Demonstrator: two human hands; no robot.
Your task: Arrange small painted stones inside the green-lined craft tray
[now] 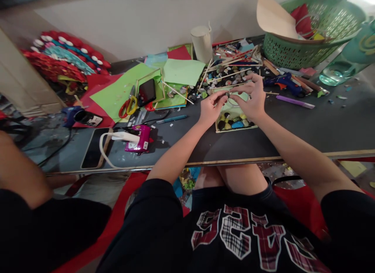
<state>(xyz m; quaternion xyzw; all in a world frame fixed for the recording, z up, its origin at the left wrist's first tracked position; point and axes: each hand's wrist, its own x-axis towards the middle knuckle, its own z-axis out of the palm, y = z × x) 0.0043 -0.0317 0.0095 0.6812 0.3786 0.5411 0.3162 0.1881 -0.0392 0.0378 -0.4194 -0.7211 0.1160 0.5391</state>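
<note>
My left hand (211, 106) and my right hand (252, 99) meet above a shallow frame (234, 130) with a light rim. Their fingertips pinch a small dark pebble (228, 94) between them, mostly covered by the fingers. Inside the frame, yellow, black and white pebbles (227, 126) lie along the near side, with a blue pebble (237, 124) among them. Behind my fingers a clear round rim (242, 99) shows over a pale green surface, partly hidden by my right hand. Loose pebbles (218, 72) are heaped just beyond.
Thin sticks (231, 61) lie across the pebbles. A blue glue gun (285, 83) and a purple cutter (294, 101) lie right, near a green basket (281, 50) and bottle (336, 65). Scissors (129, 106), a pink power adapter (142, 138) and a phone (95, 148) lie left, beside another person's arm (22, 171).
</note>
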